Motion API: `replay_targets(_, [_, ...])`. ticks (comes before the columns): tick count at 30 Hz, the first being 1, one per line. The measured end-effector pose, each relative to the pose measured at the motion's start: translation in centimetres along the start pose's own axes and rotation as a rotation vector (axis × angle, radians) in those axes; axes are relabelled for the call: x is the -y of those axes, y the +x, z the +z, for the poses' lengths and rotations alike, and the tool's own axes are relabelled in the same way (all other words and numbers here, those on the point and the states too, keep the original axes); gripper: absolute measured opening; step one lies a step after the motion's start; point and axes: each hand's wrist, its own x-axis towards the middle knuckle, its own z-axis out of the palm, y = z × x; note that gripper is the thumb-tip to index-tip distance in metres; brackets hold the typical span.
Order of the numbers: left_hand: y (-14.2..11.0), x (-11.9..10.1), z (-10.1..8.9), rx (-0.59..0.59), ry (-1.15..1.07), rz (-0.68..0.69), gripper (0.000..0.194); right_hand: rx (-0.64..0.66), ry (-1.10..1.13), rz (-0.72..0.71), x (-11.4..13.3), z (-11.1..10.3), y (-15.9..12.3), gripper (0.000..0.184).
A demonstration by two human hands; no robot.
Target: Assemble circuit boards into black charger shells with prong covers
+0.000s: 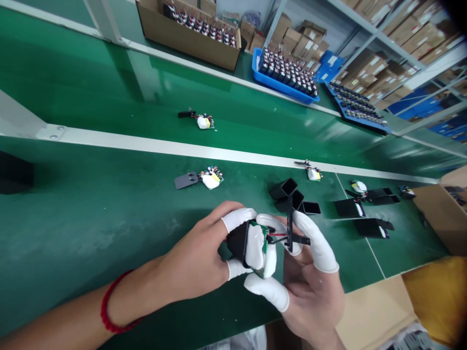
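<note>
Low over the green table, my left hand (204, 253) is closed around a black plastic housing (238, 243), with white finger cots on its fingertips. A circuit board (263, 233) with a white pad (254, 247) sticks partly out of the housing's open end. My right hand (310, 272), also in finger cots, is closed on the board and on a black end cap (290, 223). Red and black wires (278, 237) run between board and cap. How deep the board sits inside the housing is hidden.
Black housings (284, 188) stand just beyond my right hand. A board with a grey cap (211, 179) lies ahead, another board (205, 121) past the white rail (164, 148). Behind are a cardboard box (189, 36) and blue tray (284, 87) of parts. More housings (348, 208) lie right.
</note>
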Motion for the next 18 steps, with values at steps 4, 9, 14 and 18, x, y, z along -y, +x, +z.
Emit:
replay_targets(4, [-0.1, 0.2, 0.0, -0.008, 0.01, 0.059, 0.055, -0.036, -0.002, 0.124, 0.7, 0.5, 0.2, 0.095])
replay_targets(9, [-0.2, 0.1, 0.0, 0.014, -0.001, 0.053, 0.055, -0.051, 0.099, 0.186, 1.0, 1.5, 0.1, 0.082])
replay_targets(14, [-0.4, 0.2, 0.2, 0.054, 0.035, 0.08, 0.062, -0.03, 0.137, 0.298, 0.0, 1.5, 0.0, 0.081])
replay_targets(18, [-0.5, 0.4, 0.6, -0.043, 0.012, 0.077, 0.058, 0.002, 0.229, 0.368, -1.4, 1.3, -0.1, 0.075])
